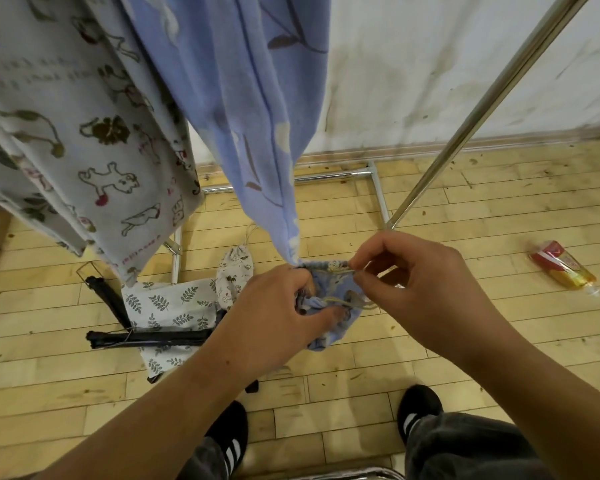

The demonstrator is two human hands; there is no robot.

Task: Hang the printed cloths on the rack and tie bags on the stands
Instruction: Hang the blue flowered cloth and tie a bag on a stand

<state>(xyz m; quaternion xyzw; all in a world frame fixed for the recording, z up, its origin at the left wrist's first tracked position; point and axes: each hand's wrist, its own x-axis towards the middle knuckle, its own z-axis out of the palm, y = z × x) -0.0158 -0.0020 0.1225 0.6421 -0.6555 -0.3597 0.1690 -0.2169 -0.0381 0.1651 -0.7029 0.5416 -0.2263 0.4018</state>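
A blue printed cloth (243, 98) hangs from above, its lower tip reaching my hands. Beside it on the left hangs a pale cloth with animal prints (84, 140). My left hand (274, 306) grips a small blue drawstring bag (329, 323) at the cloth's tip. My right hand (406, 282) pinches the bag's beige drawstring (340, 270) between thumb and fingers. The chrome rack pole (482, 109) slants up to the right of my hands.
On the wooden floor lie a leaf-print cloth (167, 306), a small white printed bag (234, 271), black hangers (146, 337) and a red-and-yellow packet (565, 271). The rack's base bars (326, 176) run along the white wall. My black shoes (416, 407) stand below.
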